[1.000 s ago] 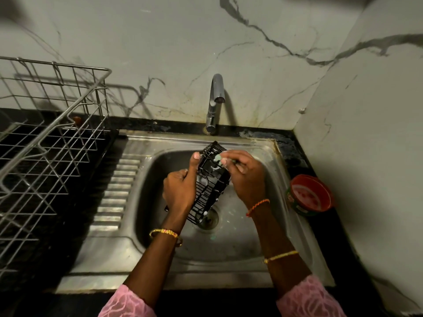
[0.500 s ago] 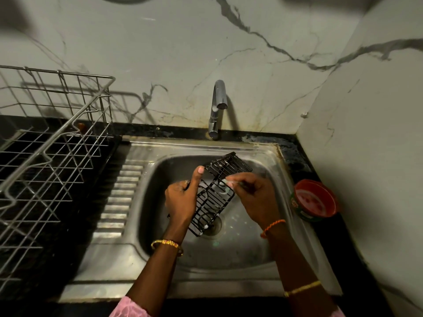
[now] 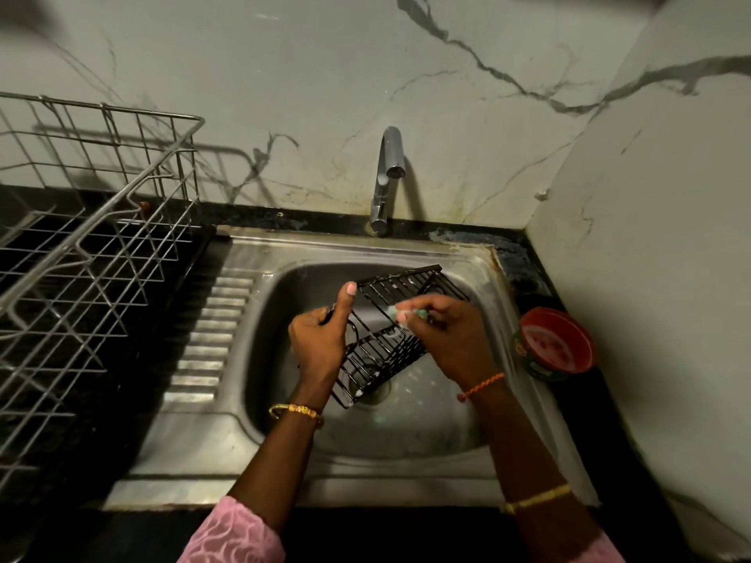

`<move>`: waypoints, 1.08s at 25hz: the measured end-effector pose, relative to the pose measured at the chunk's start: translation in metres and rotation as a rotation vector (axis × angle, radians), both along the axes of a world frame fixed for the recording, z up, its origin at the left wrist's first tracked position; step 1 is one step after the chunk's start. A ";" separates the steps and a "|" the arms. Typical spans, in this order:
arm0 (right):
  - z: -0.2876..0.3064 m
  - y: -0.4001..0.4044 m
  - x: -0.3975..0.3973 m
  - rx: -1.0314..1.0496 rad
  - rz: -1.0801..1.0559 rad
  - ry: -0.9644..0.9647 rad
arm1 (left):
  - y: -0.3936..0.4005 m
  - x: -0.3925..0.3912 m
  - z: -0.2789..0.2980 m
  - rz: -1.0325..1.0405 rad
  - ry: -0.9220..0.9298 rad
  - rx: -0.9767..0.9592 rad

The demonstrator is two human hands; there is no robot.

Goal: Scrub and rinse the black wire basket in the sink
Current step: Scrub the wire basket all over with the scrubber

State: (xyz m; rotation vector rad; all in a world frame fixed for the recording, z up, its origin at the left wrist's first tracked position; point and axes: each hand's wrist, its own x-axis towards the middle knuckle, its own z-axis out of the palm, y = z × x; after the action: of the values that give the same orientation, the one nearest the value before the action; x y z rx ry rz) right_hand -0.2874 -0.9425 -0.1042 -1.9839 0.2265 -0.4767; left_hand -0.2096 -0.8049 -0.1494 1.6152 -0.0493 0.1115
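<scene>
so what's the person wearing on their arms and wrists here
Both arms have pink sleeves with a lacy woven pattern, ending above the forearms. The left hand has a gold bangle with a small ornate section at its wrist. The right hand has an orange braided thread at its wrist and a thin gold bangle further up the forearm. No gloves, and no rings that can be made out.

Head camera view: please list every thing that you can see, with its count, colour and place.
black wire basket: one, black with white suds, held tilted over the sink basin
scrubber: one, pale green, against the basket's wires
sink: one, steel, centre
tap: one, chrome, behind the sink; no water visible
dish rack: one, silver wire, on the counter at left
bowl: one, red, right of the sink
left hand: grips the basket's left edge
right hand: pinches the scrubber
</scene>
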 end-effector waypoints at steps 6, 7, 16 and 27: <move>0.005 -0.004 -0.010 -0.014 -0.027 0.061 | 0.000 -0.006 -0.004 -0.087 -0.035 0.071; 0.009 0.001 0.000 -0.057 -0.025 0.044 | -0.001 -0.008 -0.003 -0.106 -0.037 0.095; 0.021 0.004 0.034 0.354 -0.187 0.065 | -0.021 -0.009 0.032 -0.087 0.040 0.344; 0.000 0.008 0.011 0.493 -0.314 -0.028 | -0.035 0.010 0.050 -0.180 -0.062 0.469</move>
State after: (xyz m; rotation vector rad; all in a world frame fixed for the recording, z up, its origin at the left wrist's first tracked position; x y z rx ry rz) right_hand -0.2762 -0.9340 -0.1047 -1.4634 0.5852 -0.5835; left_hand -0.1994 -0.8401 -0.0994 2.0660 -0.2861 0.0099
